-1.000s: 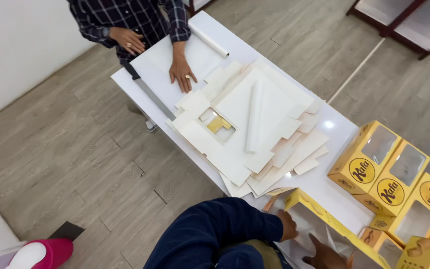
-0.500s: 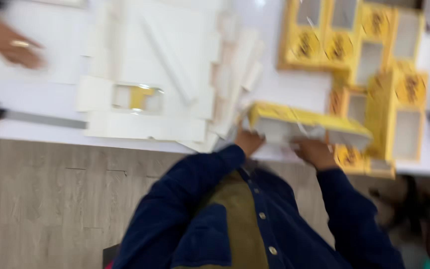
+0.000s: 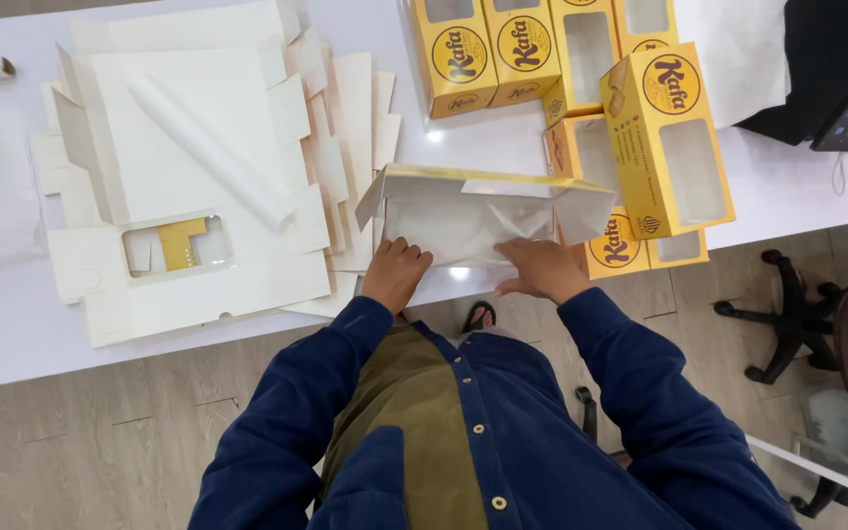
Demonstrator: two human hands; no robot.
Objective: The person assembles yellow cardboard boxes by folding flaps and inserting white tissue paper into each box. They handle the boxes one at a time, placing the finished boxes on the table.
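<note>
**Half-folded carton at the table edge**

While the half-folded carton point(image 3: 473, 211) is lying open at the near edge of the white table point(image 3: 12, 334), you are pressing both hands against its near wall. Your left hand point(image 3: 395, 273) is curling narrow on the carton's left end; your right hand point(image 3: 539, 267) is spreading flat over its right half. Just left, a stack of flat white box blanks point(image 3: 188, 177) is carrying a rolled white sheet point(image 3: 210, 147). Beyond and to the right, finished yellow window boxes point(image 3: 664, 137) are standing clustered together.
</note>
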